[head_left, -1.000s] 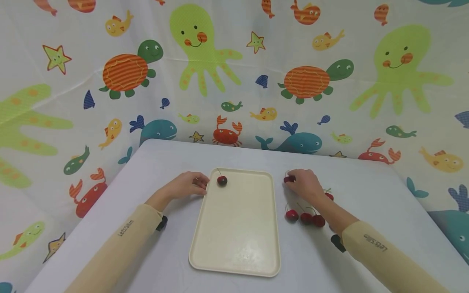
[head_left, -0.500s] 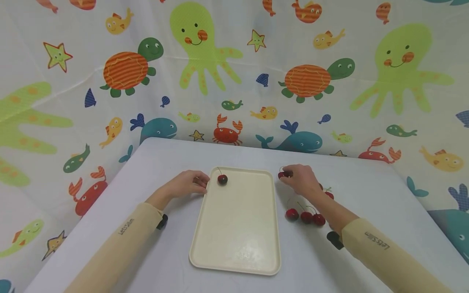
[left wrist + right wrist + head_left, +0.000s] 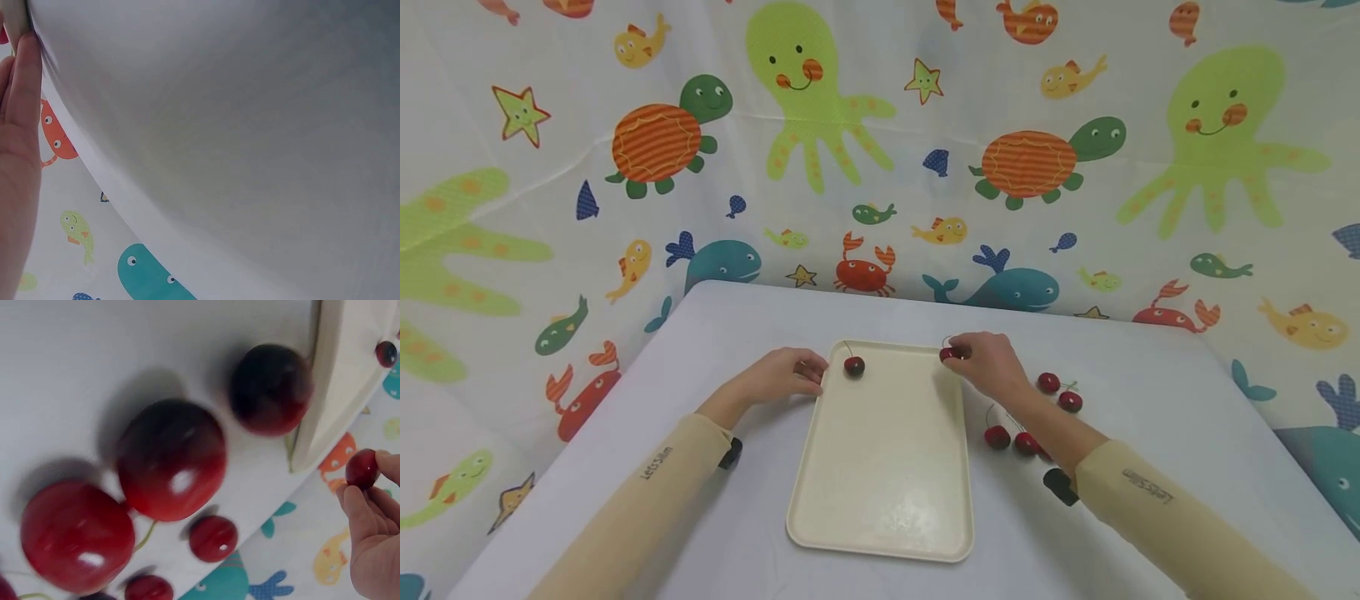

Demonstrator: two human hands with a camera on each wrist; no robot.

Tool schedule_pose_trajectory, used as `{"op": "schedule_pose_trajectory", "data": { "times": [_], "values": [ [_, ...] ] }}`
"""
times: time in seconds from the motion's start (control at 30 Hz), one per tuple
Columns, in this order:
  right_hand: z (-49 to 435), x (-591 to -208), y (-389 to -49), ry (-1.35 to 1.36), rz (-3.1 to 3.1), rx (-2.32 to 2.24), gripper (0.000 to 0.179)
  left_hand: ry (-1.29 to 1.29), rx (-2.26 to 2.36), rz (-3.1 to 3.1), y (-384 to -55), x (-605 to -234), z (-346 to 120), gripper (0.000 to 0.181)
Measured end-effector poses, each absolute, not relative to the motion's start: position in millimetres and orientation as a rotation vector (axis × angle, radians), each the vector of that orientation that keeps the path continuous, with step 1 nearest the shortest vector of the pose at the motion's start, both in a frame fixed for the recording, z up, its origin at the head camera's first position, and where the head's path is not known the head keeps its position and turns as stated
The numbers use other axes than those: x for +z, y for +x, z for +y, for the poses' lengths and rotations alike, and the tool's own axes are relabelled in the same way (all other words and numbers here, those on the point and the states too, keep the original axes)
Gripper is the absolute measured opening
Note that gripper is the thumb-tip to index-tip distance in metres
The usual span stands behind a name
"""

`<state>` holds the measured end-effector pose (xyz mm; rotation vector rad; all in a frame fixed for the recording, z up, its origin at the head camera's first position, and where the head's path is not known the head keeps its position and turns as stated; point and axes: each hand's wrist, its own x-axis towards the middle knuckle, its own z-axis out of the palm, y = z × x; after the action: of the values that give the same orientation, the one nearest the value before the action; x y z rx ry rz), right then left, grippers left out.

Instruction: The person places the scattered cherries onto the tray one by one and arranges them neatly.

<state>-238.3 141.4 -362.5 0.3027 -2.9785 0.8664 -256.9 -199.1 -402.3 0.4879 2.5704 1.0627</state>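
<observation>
Pinching a dark-red cherry (image 3: 949, 354) btwn thumb & fingertips, the R hand (image 3: 988, 364) is right of ctr in the head view, at the upper R corner of the cream tray (image 3: 880, 458). Cherry overlaps that corner in view; can't tell its height or whether it touches the rim. Thin stem shows above it. Right-wrist view has the same cherry at mid-right of frame, clamped btwn thumb & fingers.

L hand (image 3: 782, 375) is left of ctr, beside the tray's upper L edge, fingers loosely bent & slightly apart, tips at the rim. Upper L of the left-wrist view: a fingertip touches the tray edge; hand partly cut off by the frame.

Second cherry (image 3: 853, 367) sits in the tray's upper L corner, stem toward top of frame. Tray lies flat on the white tabletop (image 3: 737, 325), ctr to bottom ctr.

R of the tray, on the table: pair of cherries (image 3: 1048, 382) just beside each other, plus, lower & nearer the tray, a row of three cherries (image 3: 997, 437), last one partly behind the R forearm (image 3: 1063, 429).

Tan sleeves w/ dark lettering, L sleeve (image 3: 640, 492) at lower L, R sleeve (image 3: 1165, 508) at lower R. Sea-animal print curtain (image 3: 880, 142) fills upper half.
</observation>
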Motion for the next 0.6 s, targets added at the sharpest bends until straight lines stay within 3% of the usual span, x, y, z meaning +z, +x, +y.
{"op": "schedule_pose_trajectory", "data": {
  "times": [0.6],
  "values": [
    [91, -370, -241, 0.415, -2.977, 0.879, 0.034, 0.488, 1.052, 2.579, -257, -402, -199, 0.042]
  ]
}}
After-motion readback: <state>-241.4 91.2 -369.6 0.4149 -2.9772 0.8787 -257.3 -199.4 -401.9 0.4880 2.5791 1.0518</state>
